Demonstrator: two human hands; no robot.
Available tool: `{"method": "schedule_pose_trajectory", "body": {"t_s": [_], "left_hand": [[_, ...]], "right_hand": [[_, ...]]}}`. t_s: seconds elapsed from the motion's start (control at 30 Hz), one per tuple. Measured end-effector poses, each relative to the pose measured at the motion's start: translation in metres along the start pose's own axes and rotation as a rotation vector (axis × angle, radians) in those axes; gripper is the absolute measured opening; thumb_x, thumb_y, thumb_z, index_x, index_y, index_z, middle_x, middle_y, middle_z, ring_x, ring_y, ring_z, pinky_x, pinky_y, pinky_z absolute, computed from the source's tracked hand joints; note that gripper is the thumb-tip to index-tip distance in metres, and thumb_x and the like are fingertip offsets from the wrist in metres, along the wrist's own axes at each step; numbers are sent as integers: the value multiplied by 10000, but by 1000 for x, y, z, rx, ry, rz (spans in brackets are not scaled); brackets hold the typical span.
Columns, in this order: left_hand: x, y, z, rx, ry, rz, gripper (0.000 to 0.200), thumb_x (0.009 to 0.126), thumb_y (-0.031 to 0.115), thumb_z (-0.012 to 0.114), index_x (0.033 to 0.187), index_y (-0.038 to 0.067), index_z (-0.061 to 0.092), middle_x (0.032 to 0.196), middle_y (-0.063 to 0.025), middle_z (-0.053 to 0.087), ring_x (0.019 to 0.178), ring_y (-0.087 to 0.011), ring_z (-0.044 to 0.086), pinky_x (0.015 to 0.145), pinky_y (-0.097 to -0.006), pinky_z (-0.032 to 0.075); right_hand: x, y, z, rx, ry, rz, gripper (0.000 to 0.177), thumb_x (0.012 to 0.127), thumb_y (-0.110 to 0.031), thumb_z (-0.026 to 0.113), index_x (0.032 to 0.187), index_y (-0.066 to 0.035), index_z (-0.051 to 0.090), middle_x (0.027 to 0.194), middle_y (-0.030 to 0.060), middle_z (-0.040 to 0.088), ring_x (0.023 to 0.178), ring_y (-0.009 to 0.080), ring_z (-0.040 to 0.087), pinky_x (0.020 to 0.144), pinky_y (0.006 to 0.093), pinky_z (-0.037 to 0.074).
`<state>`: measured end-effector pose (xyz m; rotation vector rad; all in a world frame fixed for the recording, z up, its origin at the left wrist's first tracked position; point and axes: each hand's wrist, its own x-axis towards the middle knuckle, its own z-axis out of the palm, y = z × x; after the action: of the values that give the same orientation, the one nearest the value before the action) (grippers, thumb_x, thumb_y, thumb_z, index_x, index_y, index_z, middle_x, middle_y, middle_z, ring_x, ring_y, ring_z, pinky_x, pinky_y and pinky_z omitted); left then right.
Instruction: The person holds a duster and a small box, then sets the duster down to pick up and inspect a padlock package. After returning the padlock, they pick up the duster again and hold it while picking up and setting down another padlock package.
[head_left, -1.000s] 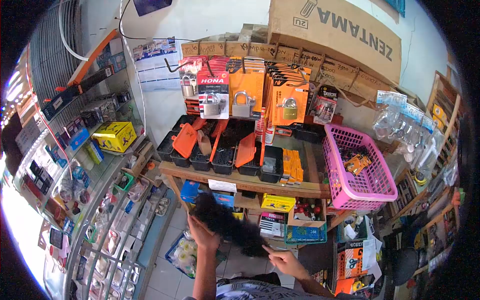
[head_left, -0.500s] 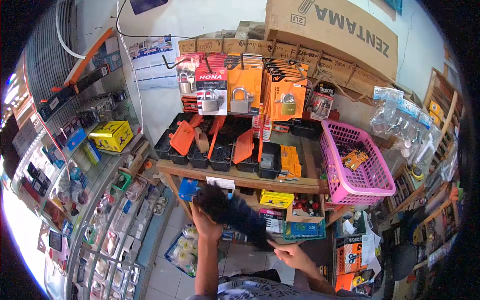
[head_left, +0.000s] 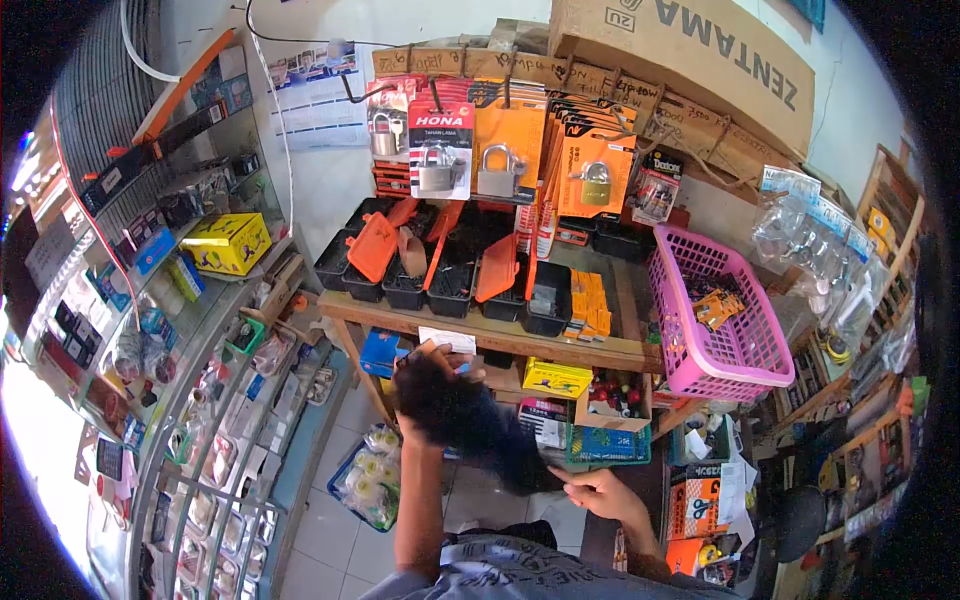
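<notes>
A dark, fluffy duster (head_left: 480, 425), blurred by motion, slants in front of me below the shelf edge. Its bushy upper end lies against my left hand (head_left: 412, 432), whose fingers curl round behind it and are partly hidden. At the lower right end, my right hand (head_left: 605, 495) pinches the duster's tip; any handle there is hidden by the fingers. Just above my left hand is the wooden shelf (head_left: 480, 335), with a white paper label (head_left: 447, 341) on its front edge.
Black bins (head_left: 548, 308) with orange lids stand on the shelf beneath hanging padlock packs (head_left: 440, 160). A pink basket (head_left: 725, 375) sits at the right. Under the shelf are a yellow box (head_left: 556, 378) and a green basket (head_left: 608, 447). A glass display case (head_left: 215, 430) stands left.
The duster has shifted slightly right and down in the view, with both hands still at its ends. Left fingertips now show above its bushy end. The surroundings have shifted slightly with my head.
</notes>
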<state>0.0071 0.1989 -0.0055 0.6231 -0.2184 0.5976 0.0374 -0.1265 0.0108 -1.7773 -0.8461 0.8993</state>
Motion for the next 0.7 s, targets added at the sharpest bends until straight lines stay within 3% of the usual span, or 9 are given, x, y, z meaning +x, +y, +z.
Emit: {"method": "schedule_pose_trajectory", "body": {"t_s": [0.07,0.13,0.3,0.33,0.4,0.47,0.53,0.6,0.7], "left_hand": [[5,12,3,-213,-227,-98,594,980,508,312,1292,43,510,1267,-160,570,1170,-329,560,1020,-514,423],[-3,33,66,-169,402,-99,589,981,477,334,1341,17,407,1245,-222,564,1141,-393,569,975,-545,454],[-2,17,28,-135,-38,-88,585,986,497,287,1290,50,510,1252,-186,578,1116,-371,589,979,-517,461],[-4,27,52,-378,275,-109,608,985,499,291,1326,10,410,1239,-255,557,1082,-440,589,927,-554,486],[-1,23,44,-372,253,-103,622,985,501,279,1333,1,403,1230,-257,562,1089,-437,588,922,-556,491],[5,17,17,-252,-199,-114,611,988,498,273,1296,23,503,1235,-214,581,1129,-371,585,974,-520,466],[0,13,8,-84,-83,-85,615,990,494,279,1315,16,488,1242,-184,585,1147,-391,568,967,-541,465],[-5,27,45,-202,323,-63,613,990,497,292,1339,20,450,1252,-185,578,1134,-409,571,943,-565,472],[-7,16,19,-209,101,19,595,987,508,295,1325,59,491,1265,-157,580,1160,-347,565,992,-515,449]], "right_hand": [[-1,6,1,-10,84,-58,406,970,-73,532,1372,-28,495,692,-29,485,631,62,438,587,224,407],[-1,6,2,-16,167,-115,400,972,-77,530,1368,-27,500,691,-28,486,627,64,437,583,228,404],[-3,-15,-1,-33,156,-32,378,973,-86,532,1345,-15,523,675,-19,497,624,69,444,577,237,405],[-1,-15,-2,-33,154,-32,378,973,-86,532,1345,-15,523,675,-19,497,624,69,444,577,237,405],[-2,-13,-2,-25,64,-16,410,985,-128,518,1391,-85,492,691,-38,469,651,64,429,621,219,420],[-4,-15,-2,-49,74,-23,406,986,-132,515,1389,-86,495,691,-37,473,650,64,429,621,220,421],[-3,-14,0,-71,85,-35,402,988,-135,512,1387,-87,498,692,-37,477,648,64,430,621,220,422],[-2,-7,3,-71,133,-55,397,989,-133,502,1384,-98,504,690,-35,485,646,63,433,620,219,422],[-4,-16,2,-73,74,-12,359,972,-81,527,1323,-9,546,681,-19,507,625,67,453,607,219,418]]}}
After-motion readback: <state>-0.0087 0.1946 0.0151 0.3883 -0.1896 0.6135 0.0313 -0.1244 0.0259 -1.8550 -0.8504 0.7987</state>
